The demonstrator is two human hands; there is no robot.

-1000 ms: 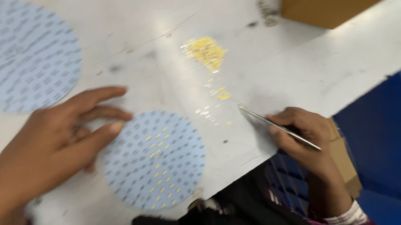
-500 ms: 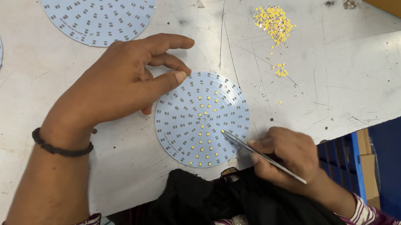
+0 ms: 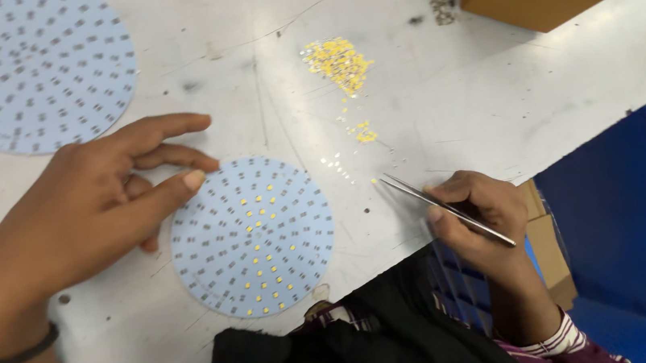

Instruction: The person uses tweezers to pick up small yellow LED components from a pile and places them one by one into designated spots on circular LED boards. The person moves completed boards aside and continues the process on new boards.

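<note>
The left hand (image 3: 92, 216) lies flat, fingers spread, steadying the round blue board (image 3: 252, 236) on the desk (image 3: 492, 97), while the right hand (image 3: 477, 217) pinches tweezers (image 3: 444, 208) (tips toward loose yellow chips (image 3: 338, 62)).

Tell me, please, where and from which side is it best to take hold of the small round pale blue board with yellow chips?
Probably by its bare rim, from the near right side: the small round pale blue board lies flat on the white table, its face carries loose-looking yellow chips, and the left hand already rests at its upper-left edge.
</note>
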